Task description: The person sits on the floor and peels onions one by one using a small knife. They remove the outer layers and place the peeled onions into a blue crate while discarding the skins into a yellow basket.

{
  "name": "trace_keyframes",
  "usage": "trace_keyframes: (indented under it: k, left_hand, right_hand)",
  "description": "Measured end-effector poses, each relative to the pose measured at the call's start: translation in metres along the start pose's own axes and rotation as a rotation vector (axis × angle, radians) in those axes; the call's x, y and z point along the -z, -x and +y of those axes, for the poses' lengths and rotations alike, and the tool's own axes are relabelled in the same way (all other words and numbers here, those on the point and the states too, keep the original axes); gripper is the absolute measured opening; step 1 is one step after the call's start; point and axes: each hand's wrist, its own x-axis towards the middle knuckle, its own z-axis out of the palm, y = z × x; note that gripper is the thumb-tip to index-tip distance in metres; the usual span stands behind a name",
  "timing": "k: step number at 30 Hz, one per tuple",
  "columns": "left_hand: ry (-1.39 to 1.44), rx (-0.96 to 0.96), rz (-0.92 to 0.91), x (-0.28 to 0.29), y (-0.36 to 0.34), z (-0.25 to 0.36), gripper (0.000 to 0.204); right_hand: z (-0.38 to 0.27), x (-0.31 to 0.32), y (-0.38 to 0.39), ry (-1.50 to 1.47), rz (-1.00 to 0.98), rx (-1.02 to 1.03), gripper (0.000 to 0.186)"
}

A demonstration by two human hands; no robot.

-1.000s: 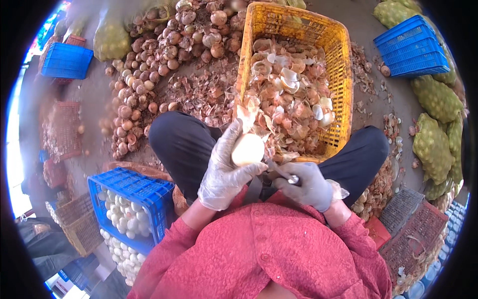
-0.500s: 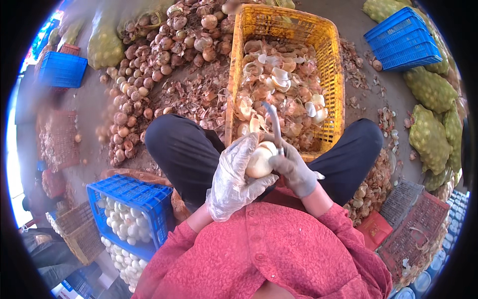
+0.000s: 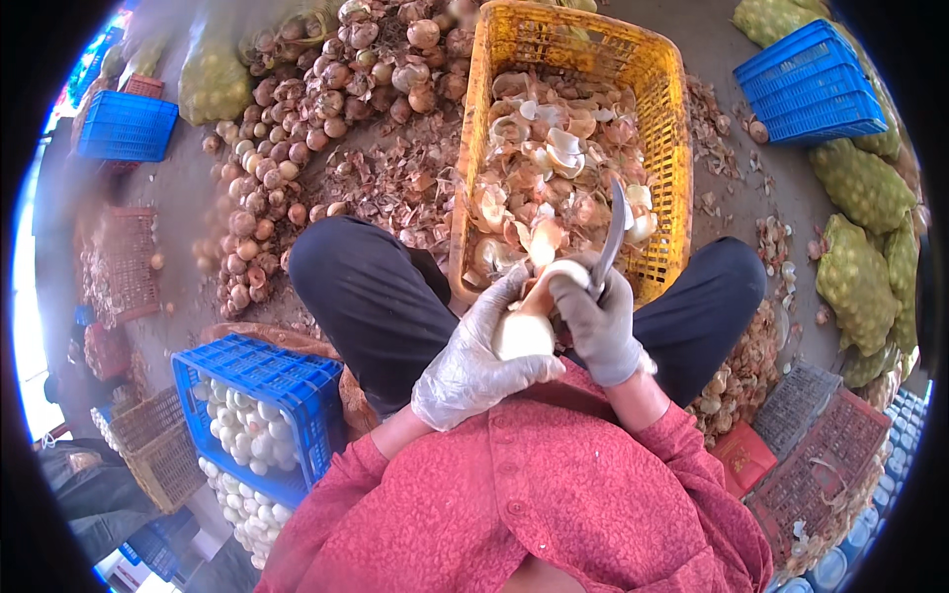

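A whitish, partly peeled onion [image 3: 524,336] rests in my left hand [image 3: 479,361], which wears a thin clear plastic glove and has its fingers curled around it. My right hand [image 3: 601,326], in a greyish glove, grips a knife [image 3: 616,232] with a curved blade that points up and away from me. Between my right thumb and the onion a strip of peel [image 3: 550,287] is lifted off its top. Both hands are close together over my lap, at the near edge of a yellow crate [image 3: 465,212] that holds onion skins [image 3: 563,188].
Unpeeled onions [image 3: 267,188] are heaped on the floor at the far left. A blue crate [image 3: 326,395] of peeled white onions stands at my left. Another blue crate [image 3: 811,79] and green mesh sacks [image 3: 855,282] are at the right, with red crates [image 3: 825,465] at the near right.
My right hand has turned, swinging the blade from leaning left to leaning right. A strip of peel now stands away from the onion, and more white shows.
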Motion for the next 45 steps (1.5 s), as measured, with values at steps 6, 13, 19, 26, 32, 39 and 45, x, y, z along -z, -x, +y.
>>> trace_keyframes:
  k: [6, 13, 19, 26, 32, 39, 45]
  left_hand:
    - [0.602, 0.206, 0.097, 0.010, -0.003, -0.011, 0.084]
    - [0.510, 0.141, -0.064, 0.012, 0.002, -0.014, 0.083]
    - [0.382, 0.201, -0.161, 0.025, 0.004, -0.007, 0.079]
    - [0.467, 0.130, -0.025, 0.016, -0.003, -0.007, 0.078]
    - [0.330, 0.082, 0.029, 0.016, -0.004, -0.011, 0.076]
    - [0.740, 0.150, -0.016, 0.019, -0.005, -0.008, 0.071]
    - [0.801, 0.019, -0.104, 0.029, -0.001, -0.016, 0.078]
  right_hand:
    - [0.004, 0.003, 0.009, 0.389, -0.157, 0.460, 0.012]
    - [-0.006, 0.028, 0.018, -0.293, -0.252, 0.267, 0.021]
    - [-0.035, 0.085, -0.033, 0.151, 0.142, 0.270, 0.026]
    - [-0.004, 0.029, 0.004, 0.412, -0.118, 0.273, 0.040]
    - [-0.007, -0.005, 0.017, -0.079, -0.092, -0.067, 0.013]
    - [-0.023, 0.043, 0.001, -0.299, -0.208, 0.254, 0.013]
    - [0.008, 0.017, -0.015, 0.671, -0.185, 0.558, 0.037]
